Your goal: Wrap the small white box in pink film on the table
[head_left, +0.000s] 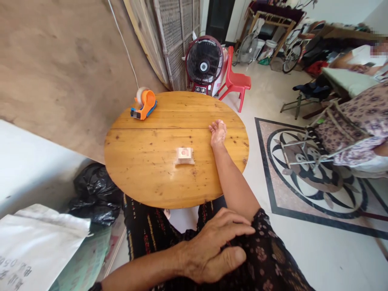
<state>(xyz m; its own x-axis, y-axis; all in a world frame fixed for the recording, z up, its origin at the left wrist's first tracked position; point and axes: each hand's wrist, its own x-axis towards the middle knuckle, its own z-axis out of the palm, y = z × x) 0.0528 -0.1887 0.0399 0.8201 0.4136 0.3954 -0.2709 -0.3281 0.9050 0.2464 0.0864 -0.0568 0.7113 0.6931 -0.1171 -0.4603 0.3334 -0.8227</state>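
Observation:
My left hand point(216, 246) reaches across my lap to the right sleeve point(263, 226). Its fingers are stretched out and apart by my right elbow, and nothing shows in them. On the right part of the round wooden table point(136, 165) rests my right hand point(218, 132), turned partly palm up, its fingers loosely bent and holding nothing. A small pale box point(184, 153) in clear plastic wrapping lies near the table's middle, apart from both hands. At the far left of the table stands an orange and blue tape dispenser point(146, 106) with a roll of tape.
Beyond the table are a fan point(203, 66) and a red plastic chair point(235, 79). Black plastic bags point(97, 190) and a white sack point(39, 242) lie at the left. To the right are a folding chair point(318, 151) and people seated by another table point(348, 79).

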